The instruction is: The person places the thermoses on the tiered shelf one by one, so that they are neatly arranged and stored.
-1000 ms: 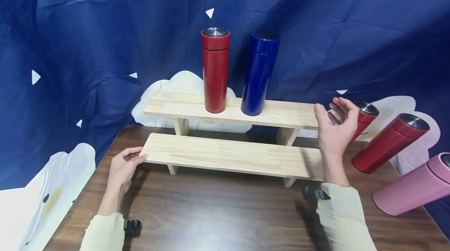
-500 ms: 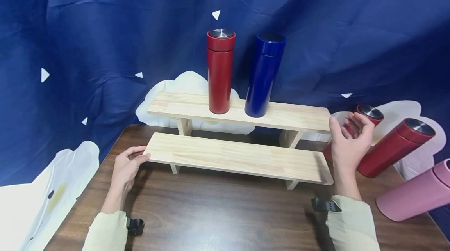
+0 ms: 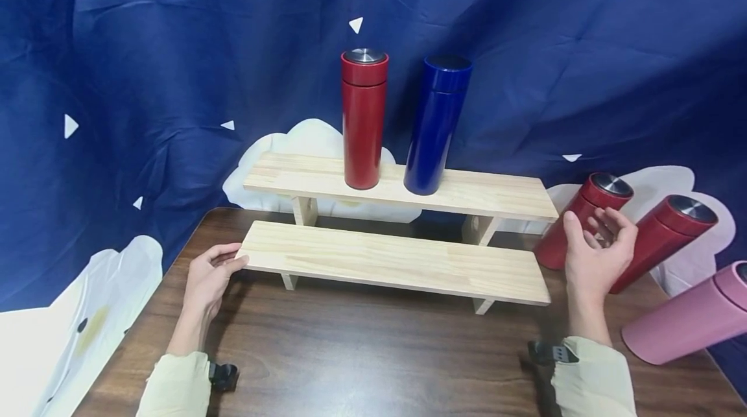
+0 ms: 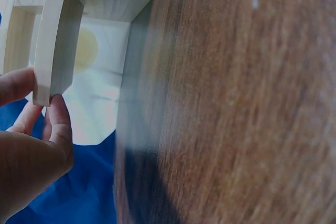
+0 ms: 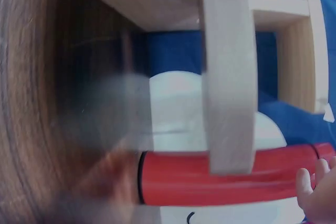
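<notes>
My left hand [image 3: 209, 277] pinches the left end of the lower tier of a two-step wooden shelf [image 3: 385, 261]. In the left wrist view the thumb lies on one face of the board [image 4: 51, 51] and fingers on the other. Holding nothing, my right hand [image 3: 599, 255] is raised past the shelf's right end, fingers loosely bent. Behind it in the head view is a red thermos [image 3: 560, 238], also seen beyond the board's end in the right wrist view. On the upper tier stand a red thermos [image 3: 364, 128] and a blue thermos [image 3: 436, 128], side by side.
Another red thermos [image 3: 665, 238] and a pink thermos [image 3: 683, 323] stand on the table's right side. The brown wooden table [image 3: 350, 358] extends in front of the shelf. A blue curtain [image 3: 175, 47] with white shapes hangs close behind.
My right hand has moved right, away from the shelf's right end and across the red thermoses. My left hand keeps its grip on the board. The view has shifted slightly.
</notes>
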`<state>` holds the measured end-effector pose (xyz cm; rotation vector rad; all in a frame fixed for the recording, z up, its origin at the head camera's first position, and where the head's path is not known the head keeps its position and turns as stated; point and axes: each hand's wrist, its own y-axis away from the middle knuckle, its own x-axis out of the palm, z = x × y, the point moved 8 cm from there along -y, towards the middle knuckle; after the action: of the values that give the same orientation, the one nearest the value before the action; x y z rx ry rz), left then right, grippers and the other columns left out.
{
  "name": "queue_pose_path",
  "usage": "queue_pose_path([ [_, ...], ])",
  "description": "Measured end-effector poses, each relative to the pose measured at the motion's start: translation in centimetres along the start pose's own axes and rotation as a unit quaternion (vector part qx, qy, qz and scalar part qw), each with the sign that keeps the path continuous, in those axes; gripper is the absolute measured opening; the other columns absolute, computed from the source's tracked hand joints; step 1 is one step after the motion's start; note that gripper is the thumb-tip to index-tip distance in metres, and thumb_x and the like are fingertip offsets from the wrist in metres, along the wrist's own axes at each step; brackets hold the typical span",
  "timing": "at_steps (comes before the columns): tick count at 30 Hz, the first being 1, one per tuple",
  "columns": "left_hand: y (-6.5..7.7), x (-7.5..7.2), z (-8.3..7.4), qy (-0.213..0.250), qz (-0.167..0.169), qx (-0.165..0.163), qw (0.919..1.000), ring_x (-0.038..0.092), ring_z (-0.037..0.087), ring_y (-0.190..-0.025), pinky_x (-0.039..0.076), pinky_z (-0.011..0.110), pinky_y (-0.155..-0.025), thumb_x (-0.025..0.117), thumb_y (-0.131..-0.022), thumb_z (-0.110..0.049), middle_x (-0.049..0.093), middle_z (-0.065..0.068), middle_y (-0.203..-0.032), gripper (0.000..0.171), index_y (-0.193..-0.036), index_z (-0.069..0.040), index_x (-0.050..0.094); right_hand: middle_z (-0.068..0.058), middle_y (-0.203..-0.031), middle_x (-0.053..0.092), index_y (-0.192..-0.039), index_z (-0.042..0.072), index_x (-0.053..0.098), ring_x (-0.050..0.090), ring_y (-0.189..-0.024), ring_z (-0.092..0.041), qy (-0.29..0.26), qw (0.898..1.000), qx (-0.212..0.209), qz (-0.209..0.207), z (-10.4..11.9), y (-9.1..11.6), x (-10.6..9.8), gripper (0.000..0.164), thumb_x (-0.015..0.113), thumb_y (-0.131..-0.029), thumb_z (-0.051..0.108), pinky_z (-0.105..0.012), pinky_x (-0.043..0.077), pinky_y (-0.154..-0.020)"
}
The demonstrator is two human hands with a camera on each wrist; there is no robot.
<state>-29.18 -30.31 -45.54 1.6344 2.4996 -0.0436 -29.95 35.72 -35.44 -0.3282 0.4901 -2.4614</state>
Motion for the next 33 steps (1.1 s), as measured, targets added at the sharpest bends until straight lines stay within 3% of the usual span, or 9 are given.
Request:
queue_pose_path([
  [11, 0.1, 0.2, 0.3, -0.001, 0.004, 0.001, 1.0, 0.06, 0.001, -0.086, 0.049, 0.012, -0.077, 0.075, -0.088, 0.003, 0.068, 0.0, -0.1, 0.045, -0.13, 0.012, 0.06, -0.001, -0.115, 0.062, -0.123, 0.012, 0.062, 0.061, -0.101, -0.012, -0.037, 0.998, 0.044, -0.029, -3.1, -1.8, -1.7, 0.056, 0.085, -0.074, 0.001, -0.024, 0.051, -0.089],
  [18, 0.0, 0.1, 0.1, 0.003, -0.001, 0.002, 1.0, 0.06, 0.002, -0.088, 0.05, 0.012, -0.077, 0.074, -0.088, 0.003, 0.068, 0.0, -0.101, 0.044, -0.128, 0.012, 0.061, 0.001, -0.111, 0.06, -0.12, 0.014, 0.062, 0.061, -0.102, -0.013, -0.043, 0.996, 0.071, -0.044, -4.7, -1.7, -1.9, 0.055, 0.085, -0.073, -0.001, -0.025, 0.05, -0.091],
  [27, -0.1, 0.0, 0.0, 0.001, -0.002, 0.003, 1.0, 0.06, 0.001, -0.088, 0.05, 0.012, -0.078, 0.074, -0.088, 0.002, 0.068, 0.0, -0.102, 0.045, -0.129, 0.011, 0.06, 0.005, -0.107, 0.059, -0.12, 0.016, 0.06, 0.057, -0.1, -0.009, -0.016, 0.994, 0.101, -0.049, -7.2, -2.3, -1.9, 0.058, 0.089, -0.071, 0.005, -0.024, 0.046, -0.093],
  [33, 0.0, 0.0, 0.0, 0.002, -0.001, 0.002, 1.0, 0.061, 0.001, -0.087, 0.05, 0.012, -0.078, 0.075, -0.088, 0.003, 0.069, -0.001, -0.1, 0.045, -0.129, 0.012, 0.06, 0.006, -0.113, 0.059, -0.123, 0.019, 0.06, 0.058, -0.104, -0.009, -0.01, 0.99, 0.13, -0.047, -8.9, -2.5, -1.5, 0.063, 0.091, -0.071, 0.007, -0.024, 0.044, -0.102],
])
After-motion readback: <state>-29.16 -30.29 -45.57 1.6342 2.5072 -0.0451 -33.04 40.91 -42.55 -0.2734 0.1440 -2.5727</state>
